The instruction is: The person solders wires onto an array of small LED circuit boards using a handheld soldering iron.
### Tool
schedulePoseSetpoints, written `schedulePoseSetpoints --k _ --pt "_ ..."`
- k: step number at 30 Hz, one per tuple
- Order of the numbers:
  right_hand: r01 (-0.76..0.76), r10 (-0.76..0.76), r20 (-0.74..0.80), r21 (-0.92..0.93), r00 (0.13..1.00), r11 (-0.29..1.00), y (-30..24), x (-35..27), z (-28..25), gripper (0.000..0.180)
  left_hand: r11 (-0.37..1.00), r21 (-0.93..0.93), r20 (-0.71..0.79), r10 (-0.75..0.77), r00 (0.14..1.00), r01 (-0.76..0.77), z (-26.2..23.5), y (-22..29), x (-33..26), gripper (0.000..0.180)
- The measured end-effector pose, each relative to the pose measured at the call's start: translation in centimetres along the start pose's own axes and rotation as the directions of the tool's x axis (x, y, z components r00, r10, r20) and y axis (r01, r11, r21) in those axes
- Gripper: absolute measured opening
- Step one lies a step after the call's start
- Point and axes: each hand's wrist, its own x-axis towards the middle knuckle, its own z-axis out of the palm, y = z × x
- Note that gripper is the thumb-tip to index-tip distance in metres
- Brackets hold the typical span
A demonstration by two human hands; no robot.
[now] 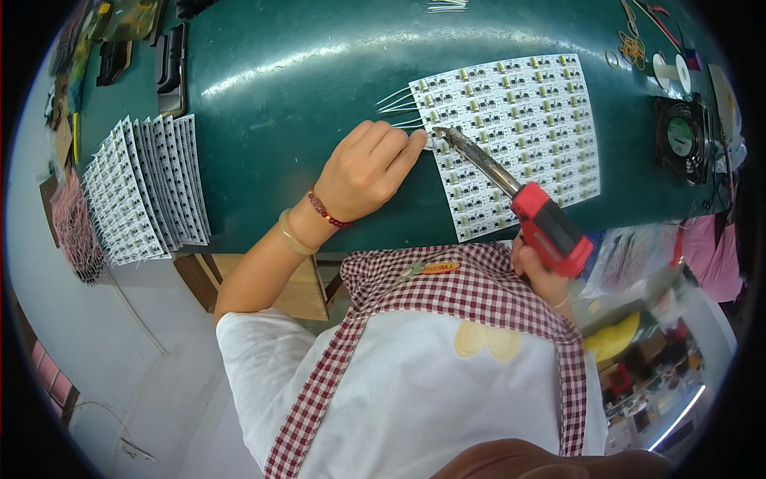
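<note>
A white circuit board panel (550, 120), covered in rows of small parts, lies on the green table in front of me. Short white wires (396, 102) stick out from its left edge. Beside that edge my left hand (371, 169) is closed in a pinch, with a bit of white wire showing at the fingertips. My right hand (542, 275) grips a red and black soldering iron (550, 227) from below. The iron's metal tip reaches over the panel's left edge, close to my left fingertips. Whether the tip touches the board is hard to tell.
A fanned stack of similar panels (144, 188) stands at the left, beside a bundle of pinkish wires (76, 227). At the right are a black fan (682, 137), a white spool (672, 73) and rubber bands (632, 49). More cut wires (447, 5) lie at the far edge.
</note>
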Motion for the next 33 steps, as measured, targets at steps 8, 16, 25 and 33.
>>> schedulePoseSetpoints --k 8,16,25,33 --pt "0.031 -0.03 0.011 -0.124 0.999 0.992 0.5 0.0 -0.2 0.009 1.0 -0.009 -0.001 0.005 1.0 -0.005 0.2 -0.1 0.2 0.031" --pt "0.052 -0.054 -0.036 -0.056 0.998 0.997 0.9 -0.9 -0.4 0.013 1.0 0.006 -0.002 0.014 1.0 -0.014 0.2 -0.1 0.0 0.03" --pt "0.028 -0.032 -0.047 -0.091 0.998 0.995 1.3 -1.1 -0.3 0.02 0.999 0.007 -0.001 0.036 0.999 -0.036 0.2 0.1 0.0 0.03" --pt "0.077 -0.08 -0.014 -0.155 0.997 0.985 1.8 -0.8 -0.3 0.019 0.999 -0.012 -0.014 0.045 0.999 -0.046 0.2 0.0 -0.1 0.029"
